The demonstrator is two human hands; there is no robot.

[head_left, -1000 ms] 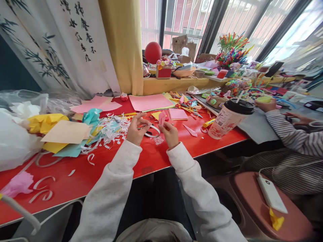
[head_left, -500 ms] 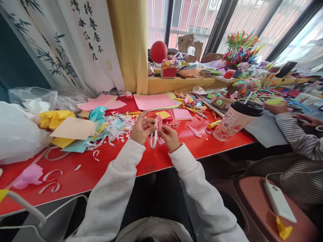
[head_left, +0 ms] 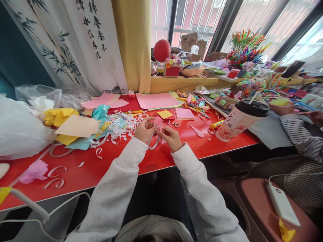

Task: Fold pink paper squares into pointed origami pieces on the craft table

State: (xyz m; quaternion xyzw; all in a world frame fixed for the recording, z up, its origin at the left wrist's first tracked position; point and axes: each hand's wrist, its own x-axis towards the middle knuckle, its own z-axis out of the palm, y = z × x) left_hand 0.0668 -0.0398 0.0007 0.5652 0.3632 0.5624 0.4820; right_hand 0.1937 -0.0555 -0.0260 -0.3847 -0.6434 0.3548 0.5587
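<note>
Over the red table, both hands hold a small piece of folded pink paper [head_left: 158,123] between them. My left hand [head_left: 144,131] is closed on its left side with thumb and fingers. My right hand [head_left: 172,138] pinches its lower right edge. A thin white ring, like a narrow tape roll [head_left: 150,146], hangs just beneath the paper by my left hand; what holds it is hidden. Some more pink paper shows behind the right fingers. Past the hands lie a yellow square of paper [head_left: 165,114] and a pink paper pad [head_left: 185,114].
White paper shreds [head_left: 118,126] and coloured sheets lie to the left on the red table [head_left: 121,168]. A lidded drink cup [head_left: 239,121] stands at the right, near a glue stick [head_left: 217,124] and a folded pink piece [head_left: 196,130]. Beyond is another person's striped sleeve [head_left: 300,134].
The pink paper now faces me more broadly between my fingers. The white ring has dropped lower and tilted. My left fingers have curled in, and the view has shifted slightly left.
</note>
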